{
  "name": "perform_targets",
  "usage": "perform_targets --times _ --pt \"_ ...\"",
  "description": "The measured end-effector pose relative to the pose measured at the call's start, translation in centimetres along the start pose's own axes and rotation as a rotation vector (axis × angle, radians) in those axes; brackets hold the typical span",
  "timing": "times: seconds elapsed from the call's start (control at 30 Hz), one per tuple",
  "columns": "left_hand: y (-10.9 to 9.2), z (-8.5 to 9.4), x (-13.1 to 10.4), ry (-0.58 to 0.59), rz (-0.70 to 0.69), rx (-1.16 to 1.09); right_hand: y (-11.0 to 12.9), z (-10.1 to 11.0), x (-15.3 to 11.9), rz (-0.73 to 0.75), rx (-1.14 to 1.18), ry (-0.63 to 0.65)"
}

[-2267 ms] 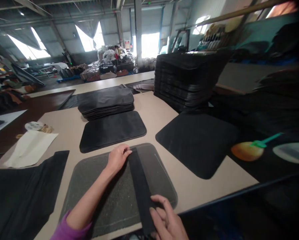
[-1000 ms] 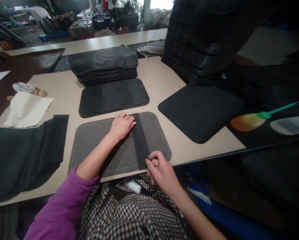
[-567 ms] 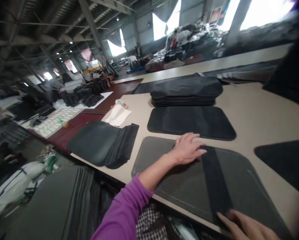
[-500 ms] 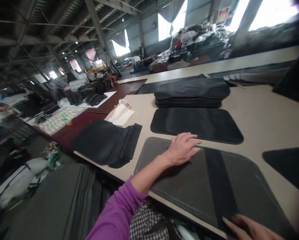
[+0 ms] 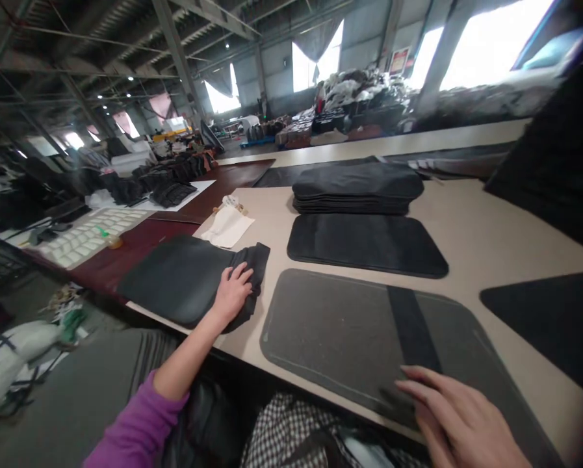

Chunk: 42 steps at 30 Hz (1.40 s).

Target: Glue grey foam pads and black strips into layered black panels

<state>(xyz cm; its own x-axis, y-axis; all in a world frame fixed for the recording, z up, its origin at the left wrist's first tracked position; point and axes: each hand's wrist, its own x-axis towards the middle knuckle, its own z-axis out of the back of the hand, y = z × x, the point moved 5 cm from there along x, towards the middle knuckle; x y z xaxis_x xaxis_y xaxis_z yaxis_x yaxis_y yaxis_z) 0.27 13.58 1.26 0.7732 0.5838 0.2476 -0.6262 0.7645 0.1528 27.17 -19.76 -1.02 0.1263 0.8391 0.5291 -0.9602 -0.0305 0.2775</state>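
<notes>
My left hand (image 5: pixel 233 292) rests on a bunch of black strips (image 5: pixel 255 266) at the left of the table, its fingers spread over them. These strips lie at the right end of a smooth black sheet (image 5: pixel 174 276). A grey panel (image 5: pixel 330 331) with rounded corners lies in front of me, with one black strip (image 5: pixel 413 325) across it. My right hand (image 5: pixel 459 409) hovers over the panel's near edge, by the lower end of that strip. Its fingers are stretched out and appear to hold nothing.
Behind the panel lie a black rounded panel (image 5: pixel 364 244) and a tall stack of black panels (image 5: pixel 357 188). Another dark panel (image 5: pixel 549 318) is at the right. A white cloth (image 5: pixel 227 226) lies at the back left. Grey sheets (image 5: pixel 101 383) are piled below the table's left edge.
My left hand has moved left from the grey panel onto the black strips. My right hand has moved up and a little left, off the lower end of the strip across the panel.
</notes>
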Motion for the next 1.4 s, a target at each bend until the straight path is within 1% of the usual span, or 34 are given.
perform_targets --times 0.07,0.13,0.17,0.2,0.23,0.27,0.3,0.33,0.37,0.4,0.47,0.53,0.57,0.6,0.63,0.67,0.7,0.73,0.77,0.83,0.87,0.9,0.93,0.97,1.0,1.03,1.1,1.13,1.2,1.27,1.33,1.4 --pt "0.0 0.6 0.1 -0.03 -0.019 -0.012 1.1 0.5 0.6 -0.02 0.056 -0.02" --pt "0.2 1.9 0.1 -0.069 -0.012 -0.019 2.1 1.0 1.3 -0.101 0.212 -0.029" --pt "0.2 3.0 -0.1 -0.106 -0.006 -0.027 2.6 1.0 1.8 -0.185 0.325 0.001" --pt "-0.1 4.3 -0.3 -0.157 -0.006 -0.04 3.0 0.7 2.3 -0.29 0.457 0.06" --pt "-0.7 5.9 -0.6 -0.214 -0.02 -0.059 3.6 0.2 2.7 -0.404 0.602 0.143" --pt "-1.7 7.6 -1.0 -0.271 -0.049 -0.083 4.3 -0.5 3.2 -0.509 0.757 0.231" --pt "-3.1 9.2 -1.6 -0.317 -0.091 -0.111 5.2 -1.1 3.8 -0.594 0.917 0.309" --pt "-4.9 10.7 -2.3 -0.339 -0.147 -0.136 6.3 -1.7 4.4 -0.651 1.083 0.364" --pt "-7.1 11.8 -3.1 -0.342 -0.204 -0.158 7.3 -2.3 5.0 -0.68 1.256 0.392" --pt "-9.4 12.6 -4.0 -0.325 -0.259 -0.175 8.2 -2.8 5.6 -0.704 1.42 0.401" --pt "-14.2 13.4 -6.0 -0.322 -0.404 -0.213 9.7 -3.9 6.3 -0.763 1.666 0.397" --pt "-18.1 13.5 -7.9 -0.349 -0.551 -0.276 10.3 -4.9 6.4 -0.824 1.773 0.355" --pt "-19.5 13.3 -8.7 -0.363 -0.611 -0.316 10.3 -5.2 6.2 -0.855 1.788 0.322" --pt "-20.3 13.2 -9.1 -0.368 -0.664 -0.366 10.2 -5.4 6.0 -0.882 1.787 0.283" --pt "-20.7 13.0 -9.3 -0.348 -0.702 -0.425 9.9 -5.5 5.6 -0.903 1.773 0.241" --pt "-20.6 12.8 -9.1 -0.297 -0.699 -0.501 9.6 -5.4 5.2 -0.91 1.755 0.209" --pt "-19.9 12.4 -8.5 -0.222 -0.637 -0.596 9.3 -5.3 4.9 -0.909 1.735 0.19" --pt "-18.8 11.9 -7.6 -0.14 -0.503 -0.708 9.0 -5.1 4.5 -0.895 1.72 0.18" --pt "-17.4 11.1 -6.6 -0.06 -0.309 -0.835 8.8 -4.9 4.3 -0.871 1.712 0.184" --pt "-14.9 8.8 -5.1 0.113 0.129 -1.114 8.8 -4.6 4.0 -0.829 1.722 0.225" --pt "-14.4 7.5 -4.6 0.225 0.291 -1.267 8.9 -4.6 4.0 -0.819 1.733 0.254" --pt "-14.6 6.3 -4.2 0.355 0.395 -1.42 9.0 -4.6 4.0 -0.812 1.74 0.281" --pt "-15.2 5.3 -3.7 0.491 0.451 -1.558 9.2 -4.8 4.0 -0.805 1.748 0.312" --pt "-15.8 4.6 -3.2 0.594 0.481 -1.663 9.5 -4.9 4.0 -0.801 1.759 0.347" --pt "-16.3 4.2 -2.6 0.649 0.497 -1.725 9.8 -5.2 4.0 -0.802 1.773 0.378" --pt "-16.5 3.8 -1.9 0.658 0.507 -1.743 9.9 -5.4 3.9 -0.811 1.784 0.409" --pt "-16.1 3.4 -0.2 0.591 0.502 -1.686 10.0 -6.0 3.5 -0.841 1.755 0.472" --pt "-15.6 3.1 0.7 0.551 0.487 -1.641 9.8 -6.2 3.1 -0.851 1.689 0.481" --pt "-14.3 2.2 2.7 0.481 0.451 -1.542 8.7 -6.4 2.4 -0.83 1.45 0.436" --pt "-12.7 0.7 4.7 0.423 0.403 -1.43 7.6 -6.5 1.9 -0.761 1.177 0.358" --pt "-11.4 -0.7 6.9 0.357 0.285 -1.253 7.2 -6.7 1.9 -0.692 1.006 0.348" --pt "-10.6 -2.0 9.1 0.278 0.149 -1.058 7.3 -7.0 2.4 -0.645 0.937 0.385"
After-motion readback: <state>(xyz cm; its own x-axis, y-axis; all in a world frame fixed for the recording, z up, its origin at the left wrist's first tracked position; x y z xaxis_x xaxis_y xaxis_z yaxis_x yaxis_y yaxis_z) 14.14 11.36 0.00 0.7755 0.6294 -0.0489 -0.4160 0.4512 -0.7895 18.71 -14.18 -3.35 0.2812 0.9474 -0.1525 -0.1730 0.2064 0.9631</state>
